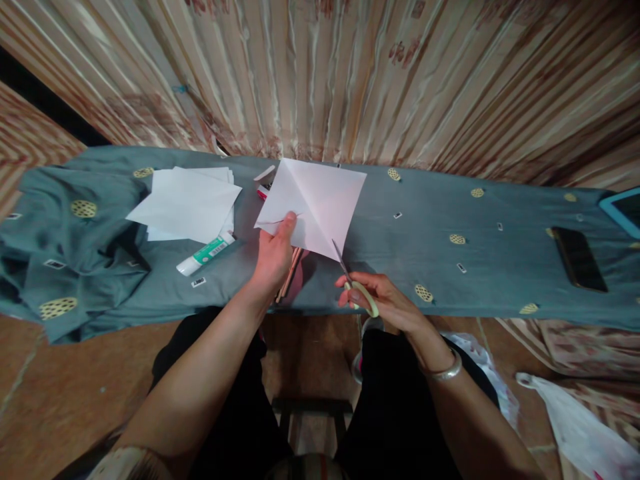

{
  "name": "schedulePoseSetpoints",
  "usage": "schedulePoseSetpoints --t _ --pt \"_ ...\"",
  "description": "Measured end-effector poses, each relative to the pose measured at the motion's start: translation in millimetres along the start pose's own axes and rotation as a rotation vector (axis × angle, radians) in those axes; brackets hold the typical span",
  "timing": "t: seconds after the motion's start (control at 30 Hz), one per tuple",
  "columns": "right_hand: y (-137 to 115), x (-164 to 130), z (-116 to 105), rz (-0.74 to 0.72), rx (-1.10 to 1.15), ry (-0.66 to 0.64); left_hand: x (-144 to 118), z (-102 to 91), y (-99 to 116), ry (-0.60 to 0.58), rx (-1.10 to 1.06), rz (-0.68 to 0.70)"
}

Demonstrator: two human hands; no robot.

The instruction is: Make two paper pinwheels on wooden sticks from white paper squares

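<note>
My left hand (276, 250) grips a square white sheet of paper (320, 200) near its left edge, thumb on top. A crease runs diagonally across the sheet, and a slit shows beside my thumb. My right hand (373, 293) holds scissors (357, 287) with pale yellow-green handles. Their blades meet the paper at its lower right corner, at the end of the crease. Under the sheet, thin wooden sticks (290, 273) and something pink (296, 283) stick out, mostly hidden.
A stack of white paper (185, 203) lies on the left, with a glue stick (206, 255) before it. A small open box (265, 181) sits partly behind the sheet. On the right are a black phone (579, 259) and a blue-edged tablet (623, 210). A curtain (320, 80) hangs behind.
</note>
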State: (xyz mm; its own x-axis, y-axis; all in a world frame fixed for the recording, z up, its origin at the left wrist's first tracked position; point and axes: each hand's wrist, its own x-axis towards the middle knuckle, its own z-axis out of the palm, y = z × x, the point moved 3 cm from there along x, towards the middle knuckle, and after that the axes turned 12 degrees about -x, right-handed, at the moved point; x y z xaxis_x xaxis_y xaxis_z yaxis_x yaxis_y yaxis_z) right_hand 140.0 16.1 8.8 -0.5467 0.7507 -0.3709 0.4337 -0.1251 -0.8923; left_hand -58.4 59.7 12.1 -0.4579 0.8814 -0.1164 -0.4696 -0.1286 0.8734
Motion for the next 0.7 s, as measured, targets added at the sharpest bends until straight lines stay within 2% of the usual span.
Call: schedulePoseSetpoints --t 0.7 --pt "-1.0 -0.2 0.1 0.001 0.003 0.007 -2.0 1.7 -0.3 -0.027 0.041 0.021"
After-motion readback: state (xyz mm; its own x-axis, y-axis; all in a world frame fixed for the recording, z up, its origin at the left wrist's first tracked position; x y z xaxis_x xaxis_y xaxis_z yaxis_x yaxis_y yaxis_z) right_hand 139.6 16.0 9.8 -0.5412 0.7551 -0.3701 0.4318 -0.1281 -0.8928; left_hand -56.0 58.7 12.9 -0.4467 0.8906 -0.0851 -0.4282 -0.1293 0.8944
